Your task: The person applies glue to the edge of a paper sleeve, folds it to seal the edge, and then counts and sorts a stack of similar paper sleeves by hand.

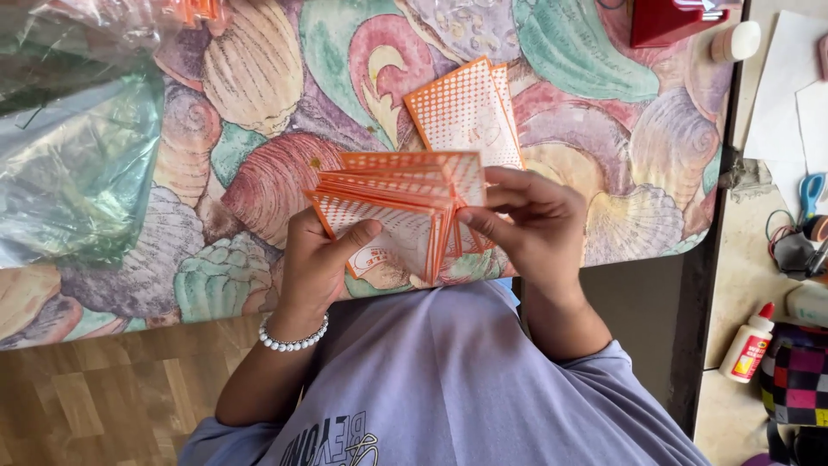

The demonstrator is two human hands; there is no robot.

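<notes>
My left hand [317, 259] grips a fanned stack of flat orange-and-white dotted paper sleeves [392, 207], thumb pressed across the front one. My right hand [526, 226] pinches the right edge of the same fan, fingers curled over its corner. A small pile of the same orange sleeves [466, 112] lies on the table just beyond the fan. Both hands hover above the near edge of the table, which has a shell-patterned cloth [259, 86]. A white bead bracelet [293, 341] circles my left wrist.
Crinkled clear plastic wrap [69, 147] covers the table's left end. A red box [668, 22] and a white round cap [737, 40] sit at the far right corner. On the side counter to the right are a glue bottle [749, 345], blue scissors [809, 192] and white paper [789, 78].
</notes>
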